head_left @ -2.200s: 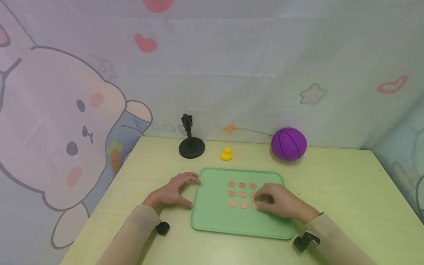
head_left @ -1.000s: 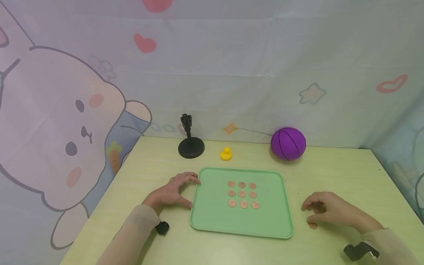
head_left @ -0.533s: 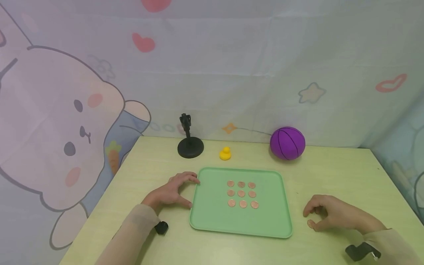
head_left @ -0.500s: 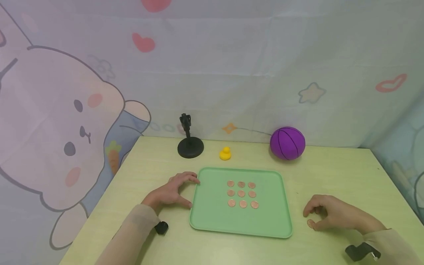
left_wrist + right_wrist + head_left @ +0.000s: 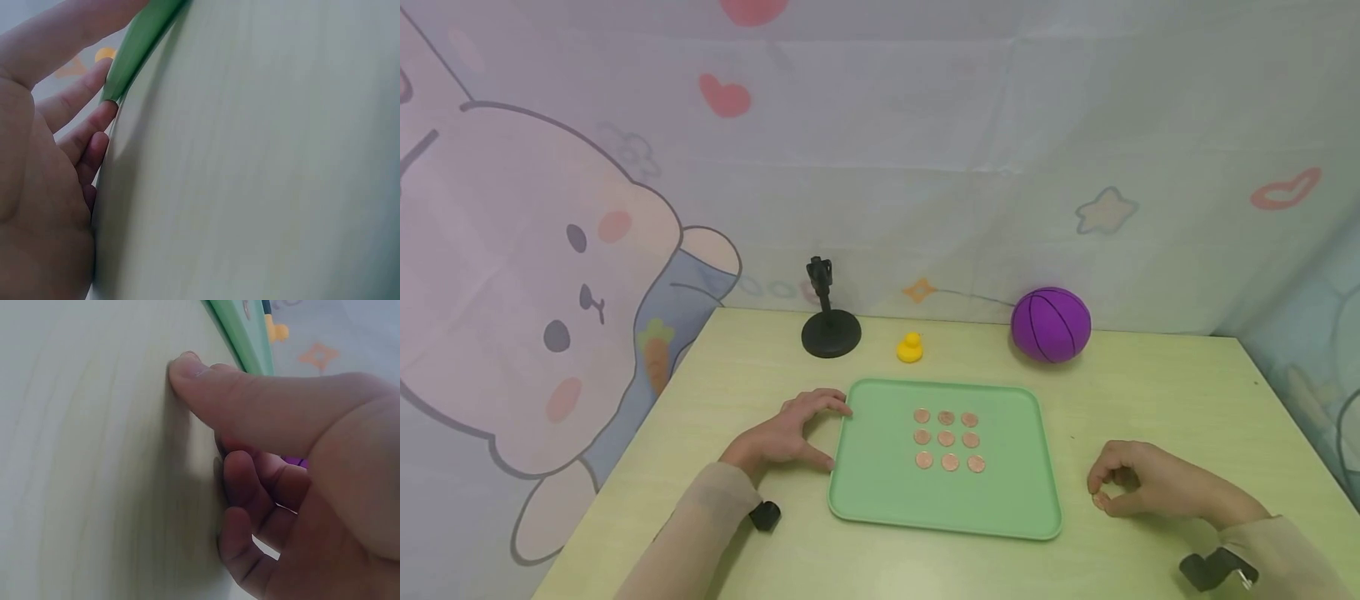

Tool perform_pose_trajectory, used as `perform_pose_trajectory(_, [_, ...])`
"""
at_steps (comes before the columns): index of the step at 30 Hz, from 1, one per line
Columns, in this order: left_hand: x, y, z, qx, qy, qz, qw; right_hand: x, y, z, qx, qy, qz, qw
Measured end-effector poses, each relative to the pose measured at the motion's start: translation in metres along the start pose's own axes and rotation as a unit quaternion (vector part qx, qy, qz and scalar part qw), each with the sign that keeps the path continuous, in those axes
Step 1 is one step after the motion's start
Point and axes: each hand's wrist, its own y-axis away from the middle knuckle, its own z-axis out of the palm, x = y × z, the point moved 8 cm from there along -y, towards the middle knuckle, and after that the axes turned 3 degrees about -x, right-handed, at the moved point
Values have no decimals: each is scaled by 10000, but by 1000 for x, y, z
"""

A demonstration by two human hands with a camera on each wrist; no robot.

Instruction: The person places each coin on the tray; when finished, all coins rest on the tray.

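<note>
In the head view, my left hand (image 5: 786,432) lies at the left edge of the green tray (image 5: 880,504), thumb and fingertips spread along its rim. The left wrist view shows those fingertips against the tray's side (image 5: 134,53). Several copper-coloured coins (image 5: 946,438) lie flat on the tray in three rows of three. Right of the tray, my right hand (image 5: 1157,479) pinches another copper-coloured coin (image 5: 1101,501) between thumb and index finger, low over the table. From the right wrist, the thumb (image 5: 250,403) hides most of that coin, and the other fingers curl loosely near the tabletop.
Along the back of the table (image 5: 1172,392) stand a black stand with a round base (image 5: 831,335), a small yellow rubber duck (image 5: 910,348) and a purple ball with black lines (image 5: 1051,325). A printed cloth backdrop (image 5: 880,167) rises behind the table.
My right hand has moved from the tray's coins to the table at the right, where a coin lay under its thumb; its fingertips have closed on that coin. My left hand stays put.
</note>
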Motion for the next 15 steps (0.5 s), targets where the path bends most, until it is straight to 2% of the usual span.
perform_pose_trajectory(15, [0, -1, 0, -17, 23, 67, 10000, -3, -2, 4, -20, 148, -79, 9999])
